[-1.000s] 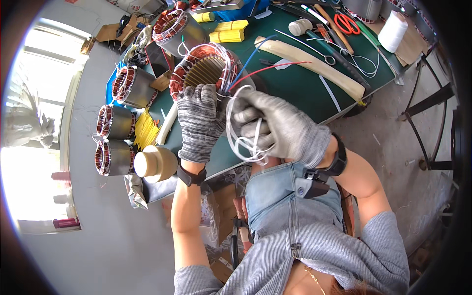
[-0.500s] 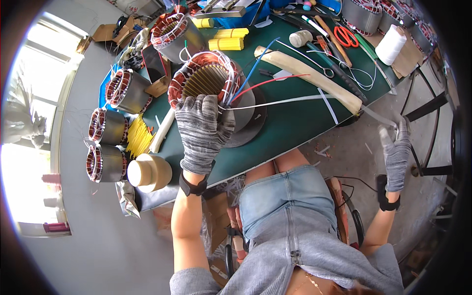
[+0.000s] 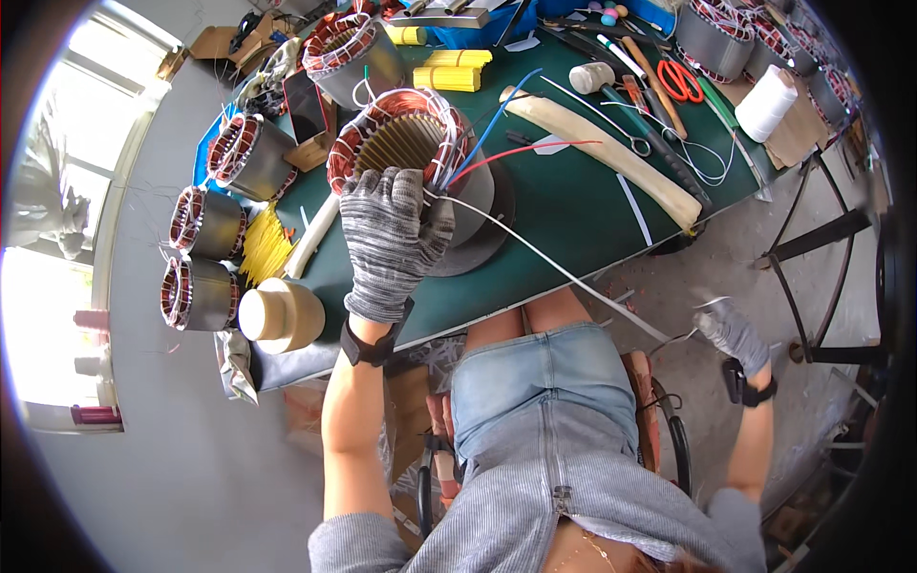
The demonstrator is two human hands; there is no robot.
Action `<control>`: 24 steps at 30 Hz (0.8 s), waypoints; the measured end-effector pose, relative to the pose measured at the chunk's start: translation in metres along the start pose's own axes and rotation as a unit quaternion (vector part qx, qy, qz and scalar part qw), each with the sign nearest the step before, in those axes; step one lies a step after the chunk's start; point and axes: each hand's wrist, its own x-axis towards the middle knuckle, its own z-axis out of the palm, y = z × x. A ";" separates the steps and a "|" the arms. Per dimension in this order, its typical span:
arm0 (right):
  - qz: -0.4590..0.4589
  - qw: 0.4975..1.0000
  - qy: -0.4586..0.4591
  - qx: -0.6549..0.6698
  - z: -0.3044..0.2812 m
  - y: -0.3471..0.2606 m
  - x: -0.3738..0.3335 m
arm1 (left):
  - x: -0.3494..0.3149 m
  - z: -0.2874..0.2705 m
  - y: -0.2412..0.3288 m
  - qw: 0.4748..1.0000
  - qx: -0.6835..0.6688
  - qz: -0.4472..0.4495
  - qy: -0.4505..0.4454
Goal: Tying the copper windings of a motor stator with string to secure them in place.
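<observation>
My left hand point(image 3: 390, 250), in a grey knitted glove, grips the near rim of a motor stator point(image 3: 470, 205) with copper windings laced in white. The stator lies tilted on a dark round base point(image 3: 492, 250), its slotted bore facing me. A blue lead point(image 3: 497, 119) and a red lead point(image 3: 535, 147) stick out to the right of its winding. From beside my left fingers a white lacing cord point(image 3: 564, 267) sags over the table edge toward my right hand point(image 3: 734, 336). That gloved hand is closed on the cord, out over the floor, its fingertips blurred by motion.
Several more stators point(image 3: 250, 158) stand along the left side and at the back. A cream round block point(image 3: 282, 315) sits at the near left corner. A pale wooden stick point(image 3: 602, 158), red scissors point(image 3: 680, 81) and a white thread spool point(image 3: 767, 105) lie right. A metal stand point(image 3: 821, 229) rises beyond my right hand.
My right hand has dropped and come inward with the cord, which was stretched straight across the table and now hangs slack. My left hand keeps its hold on the stator.
</observation>
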 end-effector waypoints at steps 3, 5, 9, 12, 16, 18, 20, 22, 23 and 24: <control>0.128 0.983 -0.086 -0.100 -0.018 0.005 0.015 | -0.004 0.004 0.000 1.000 -0.008 0.000 -0.002; -0.001 0.960 0.022 -0.279 -0.032 0.138 -0.018 | -0.014 0.017 -0.003 0.993 0.103 0.033 0.047; 0.140 0.980 -0.125 0.062 -0.104 0.040 0.001 | -0.032 0.007 -0.026 0.992 0.124 -0.014 -0.012; 0.236 0.961 0.053 0.136 -0.109 0.117 -0.043 | -0.024 0.016 -0.036 0.993 0.106 0.047 0.036; 0.360 0.873 -0.001 0.329 -0.129 0.119 -0.067 | -0.021 0.016 -0.029 0.996 0.078 0.031 0.028; 0.346 0.802 0.230 0.429 -0.122 0.110 -0.064 | -0.018 0.017 -0.026 0.997 0.059 0.026 0.032; 0.360 0.769 0.267 0.456 -0.132 0.172 -0.084 | -0.018 0.023 -0.026 0.998 0.054 0.003 -0.006; 0.381 0.698 0.347 0.496 -0.123 0.235 -0.095 | -0.021 0.018 -0.030 0.997 0.072 0.005 0.001; 0.332 0.856 0.319 0.234 -0.121 0.272 -0.117 | -0.024 0.012 -0.034 0.996 0.086 0.006 0.007; 0.244 0.933 0.260 -0.049 -0.118 0.296 -0.128 | -0.028 0.010 -0.037 0.993 0.101 0.033 0.048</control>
